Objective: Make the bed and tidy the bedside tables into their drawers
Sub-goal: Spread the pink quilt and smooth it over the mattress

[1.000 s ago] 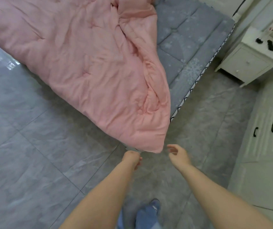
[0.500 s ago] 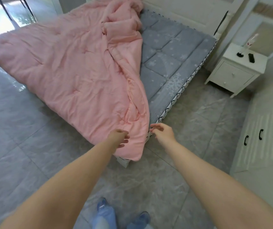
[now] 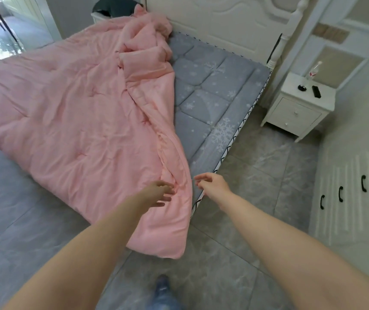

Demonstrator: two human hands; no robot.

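Head view, standing at the foot corner of the bed.

Pink quilt (image 3: pixel 71 121) lies askew over the left part of the grey mattress (image 3: pixel 212 95); its right edge is rucked into a long fold, bunched up near the white headboard (image 3: pixel 219 25). One corner hangs off the foot of the bed down to the tiled floor (image 3: pixel 257 166). Right part of the mattress is bare (snowflake print visible).

Left hand (image 3: pixel 156 193): over the quilt near the hanging corner, fingers spread and only loosely bent, tips at or on the fabric; cannot tell if they actually touch. Nothing gripped.

Right hand (image 3: pixel 212 184): just beside the quilt's folded edge, above the mattress corner, fingers loosely curled and apart, holding nothing.

Bedside table (image 3: pixel 299 108), white, stands right of the headboard, drawers closed. On its top: a small round dark object (image 3: pixel 301 87), a black oblong object (image 3: pixel 316 91) and a clear bottle (image 3: pixel 314 71) at the back edge.

White cupboard doors (image 3: pixel 346 193) with black handles at far right. A shoe (image 3: pixel 162 285) shows at the bottom edge.
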